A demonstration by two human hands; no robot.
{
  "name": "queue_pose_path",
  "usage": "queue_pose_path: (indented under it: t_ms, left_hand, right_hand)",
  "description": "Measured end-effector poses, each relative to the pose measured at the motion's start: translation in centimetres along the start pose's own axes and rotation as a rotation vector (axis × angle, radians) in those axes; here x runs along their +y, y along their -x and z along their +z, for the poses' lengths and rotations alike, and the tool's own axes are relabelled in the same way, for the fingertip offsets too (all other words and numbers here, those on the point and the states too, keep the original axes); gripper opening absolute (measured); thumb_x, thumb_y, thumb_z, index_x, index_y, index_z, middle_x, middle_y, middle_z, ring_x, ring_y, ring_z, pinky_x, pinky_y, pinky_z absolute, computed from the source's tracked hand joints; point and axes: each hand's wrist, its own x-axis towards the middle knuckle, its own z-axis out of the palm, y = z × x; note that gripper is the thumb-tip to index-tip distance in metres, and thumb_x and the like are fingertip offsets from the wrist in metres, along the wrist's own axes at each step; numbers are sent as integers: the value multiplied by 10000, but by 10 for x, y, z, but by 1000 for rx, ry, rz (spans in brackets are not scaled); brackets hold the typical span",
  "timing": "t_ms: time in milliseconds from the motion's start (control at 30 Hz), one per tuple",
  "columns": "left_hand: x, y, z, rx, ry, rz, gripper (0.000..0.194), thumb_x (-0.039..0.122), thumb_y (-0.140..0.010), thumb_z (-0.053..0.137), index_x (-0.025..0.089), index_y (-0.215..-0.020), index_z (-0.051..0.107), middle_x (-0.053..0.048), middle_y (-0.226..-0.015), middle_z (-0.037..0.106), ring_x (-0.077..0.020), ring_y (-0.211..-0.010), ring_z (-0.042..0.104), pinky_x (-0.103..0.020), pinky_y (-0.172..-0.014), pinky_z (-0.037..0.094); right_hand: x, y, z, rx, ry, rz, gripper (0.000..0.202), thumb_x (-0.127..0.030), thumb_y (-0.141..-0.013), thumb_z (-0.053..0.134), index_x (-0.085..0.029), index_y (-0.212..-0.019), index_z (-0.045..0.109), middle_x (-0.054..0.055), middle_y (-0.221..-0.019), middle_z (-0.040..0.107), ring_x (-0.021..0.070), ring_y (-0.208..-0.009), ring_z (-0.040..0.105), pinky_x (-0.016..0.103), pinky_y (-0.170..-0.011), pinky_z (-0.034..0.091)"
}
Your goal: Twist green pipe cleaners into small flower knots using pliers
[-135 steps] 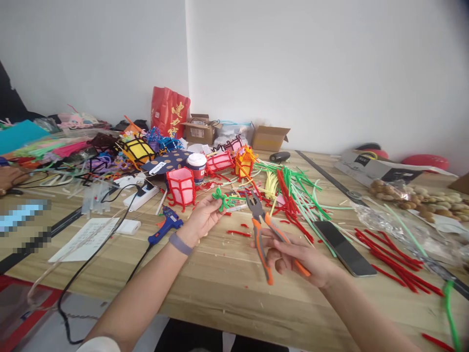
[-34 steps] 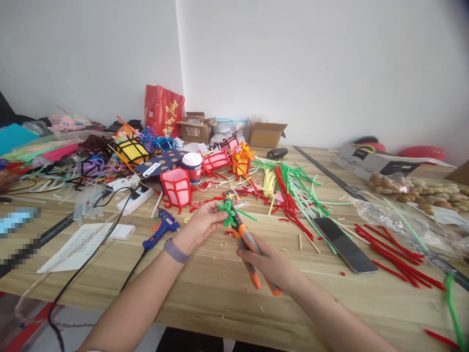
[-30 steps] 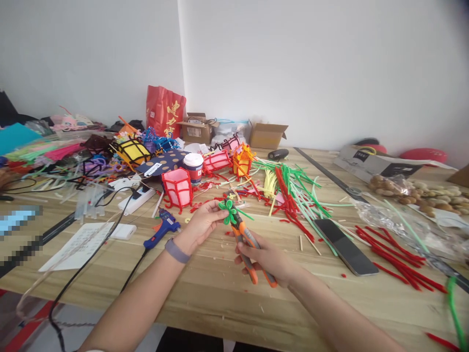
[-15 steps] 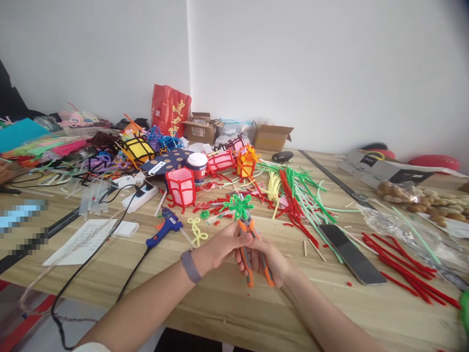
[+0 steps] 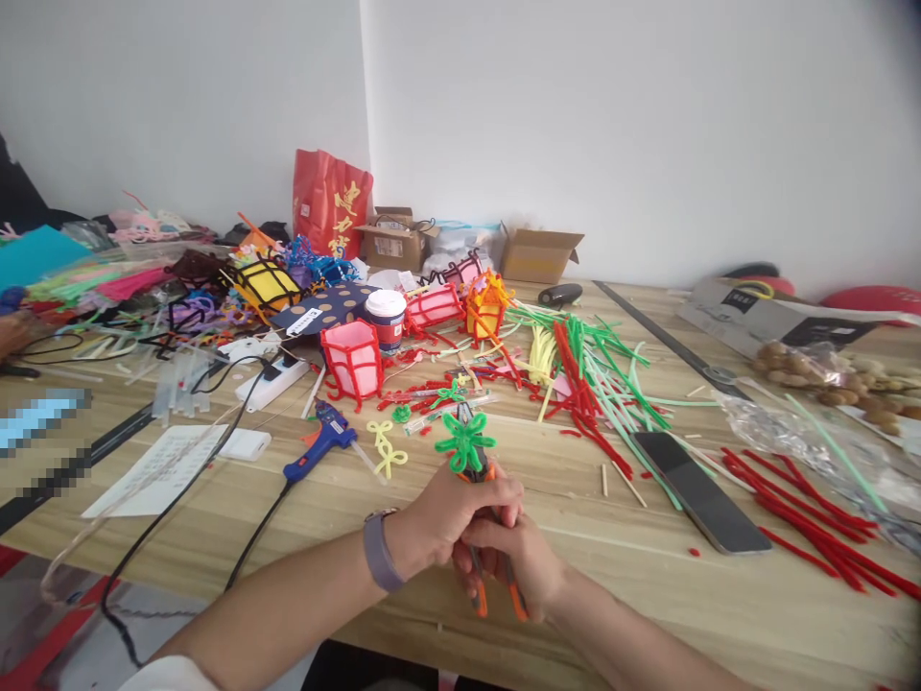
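My left hand (image 5: 450,513), with a grey band at its wrist, is closed around the upper part of orange-and-grey pliers (image 5: 516,600). My right hand (image 5: 529,561) wraps the handles lower down, its fingers overlapping the left hand's. At the jaws sits a green pipe-cleaner flower (image 5: 466,443) with several looped petals. The hands partly cover the pliers, and whether the jaws grip the flower is hidden. Just left of the flower lie yellow pipe-cleaner loops (image 5: 387,451) and a small green coil (image 5: 401,414).
A blue glue gun (image 5: 323,446) with a black cord lies at the left. Behind it stand a red-framed pink lantern (image 5: 352,360) and a paper cup (image 5: 387,321). To the right are a phone (image 5: 697,494), red pipe cleaners (image 5: 813,518) and green stems (image 5: 611,384). Someone's hand (image 5: 12,336) shows far left.
Both hands have drawn the pliers and green flower lower, nearer to me. My left fingers now reach further across the pliers, over the right hand. The view has shifted slightly.
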Motion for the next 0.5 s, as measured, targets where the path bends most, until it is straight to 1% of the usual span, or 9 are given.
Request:
queue_pose_path:
  t_ms: [133,167,233,300,367,433,500]
  left_hand:
    - [-6,-7,-1,49,-7,-28,294,400,-685,644,152,-555,554,16,-452,490,-100,-257,434,-175,-222,231]
    - [-7,-9,-3,47,-7,-48,298,406,-689,638,152,-557,556,16,-434,481,-109,-256,440,-175,-221,228]
    - [-8,-11,-5,27,-14,-65,312,424,-687,635,153,-556,558,11,-430,485,-124,-261,459,-182,-219,244]
    - [-7,-10,-7,-10,-16,-28,337,448,-675,653,148,-553,560,-7,-497,538,-126,-283,484,-191,-222,273]
    - [-3,-9,-10,-63,-5,46,350,470,-647,699,141,-598,590,-34,-622,612,-116,-329,513,-196,-247,313]
    - [2,-9,-15,-145,15,125,396,480,-585,771,143,-750,643,-56,-741,659,-113,-397,550,-195,-301,358]
    - [8,-11,-23,-262,44,184,586,485,-511,829,165,-962,636,-60,-801,673,-126,-472,585,-209,-383,414]
  right_hand:
    - [4,-2,6,123,-51,50,145,-263,-540,604,-164,-457,537,-5,-400,527,105,-339,458,243,-362,371]
    - [5,-3,8,149,-71,61,138,-263,-537,600,-170,-461,534,-9,-396,522,104,-335,448,243,-357,368]
    - [5,-4,9,159,-76,50,134,-261,-538,598,-173,-464,530,-12,-390,515,101,-331,440,238,-352,362]
    - [3,-4,8,125,-33,16,143,-263,-544,598,-167,-465,529,-8,-393,514,101,-333,449,234,-354,363]
    - [-3,-3,4,69,3,-8,151,-280,-558,619,-163,-508,538,-12,-406,518,106,-343,463,241,-364,383]
    - [-13,-1,-3,7,14,-26,199,-326,-588,666,-164,-620,555,-20,-453,542,114,-377,488,255,-397,418]
    - [-24,3,-10,-46,48,-67,288,-404,-648,690,-166,-735,554,-12,-538,584,119,-440,529,262,-454,443]
